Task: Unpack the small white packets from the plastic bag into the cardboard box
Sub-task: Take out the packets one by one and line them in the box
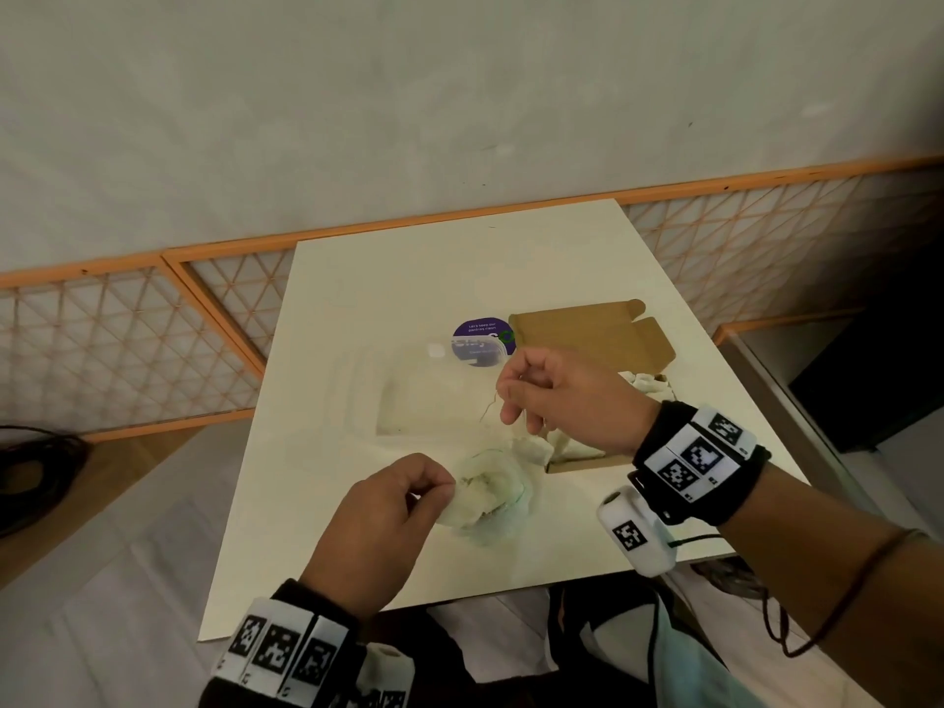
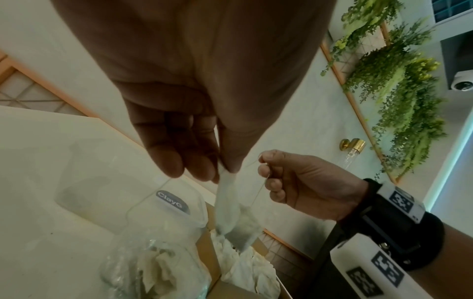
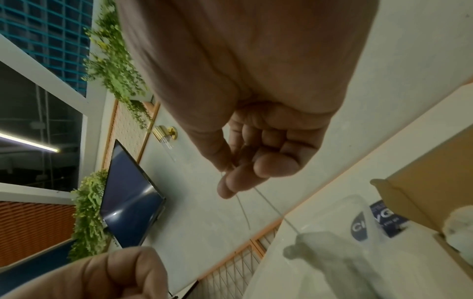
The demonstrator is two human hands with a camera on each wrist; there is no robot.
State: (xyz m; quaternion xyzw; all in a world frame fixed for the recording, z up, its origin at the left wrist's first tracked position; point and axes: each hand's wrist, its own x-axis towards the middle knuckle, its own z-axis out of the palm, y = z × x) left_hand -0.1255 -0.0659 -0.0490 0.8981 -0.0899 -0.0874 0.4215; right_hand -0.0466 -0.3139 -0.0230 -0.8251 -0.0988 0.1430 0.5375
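At the table's right stands the open cardboard box (image 1: pixel 587 465), with white packets (image 1: pixel 644 384) heaped in it. A clear plastic bag (image 1: pixel 424 396) lies in the middle; its crumpled end (image 2: pixel 143 263) holds more packets. My left hand (image 1: pixel 434 495) pinches the top of one small white packet (image 2: pixel 230 204), which hangs above the box and the bag. A thin thread (image 2: pixel 258 192) runs up from that packet. My right hand (image 1: pixel 508 396) pinches the thread between thumb and forefinger, just left of the box. In the right wrist view the thread (image 3: pixel 268 204) trails down from the right hand (image 3: pixel 230 172).
The box's lid flap (image 1: pixel 592 334) lies open toward the back. A round purple sticker (image 1: pixel 482 342) sits on the table beside it. The white table (image 1: pixel 357 298) stands against an orange lattice railing (image 1: pixel 127 339). Black cables (image 1: pixel 30 472) lie on the floor at left.
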